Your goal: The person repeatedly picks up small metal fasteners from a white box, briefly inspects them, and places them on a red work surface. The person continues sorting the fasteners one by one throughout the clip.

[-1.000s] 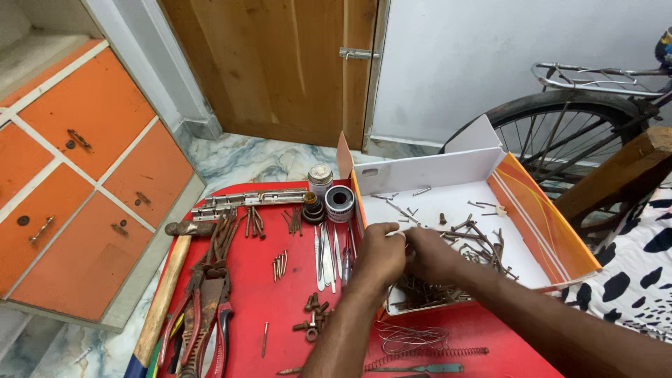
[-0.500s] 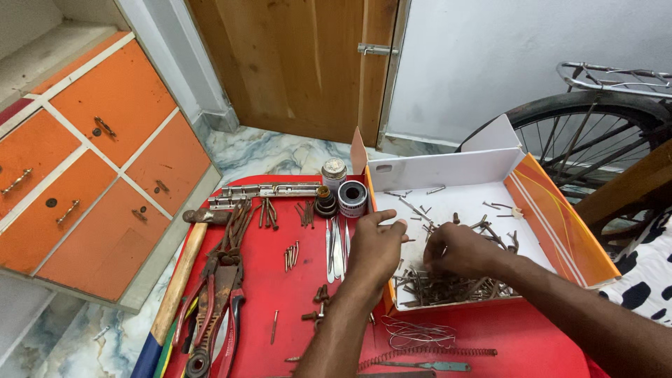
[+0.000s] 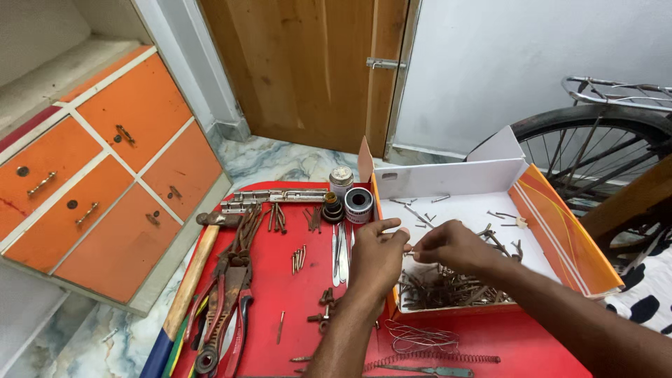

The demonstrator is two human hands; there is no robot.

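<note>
At the left of the frame, a hammer, pliers and sorted nail groups lie on the red table. In the middle, the left hand and right hand pinch one small nail over the white box; many nails remain inside, unsorted.

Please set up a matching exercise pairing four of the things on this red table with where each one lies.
Things:
1. wooden-handled hammer
2. rusty nail pile
3. coiled metal spring
4. long metal door bolt

Places:
A. inside the white cardboard box
B. the table's far edge
C. the table's left edge
D. near edge, below the box

Pairs: 1-C, 2-A, 3-D, 4-B
</note>
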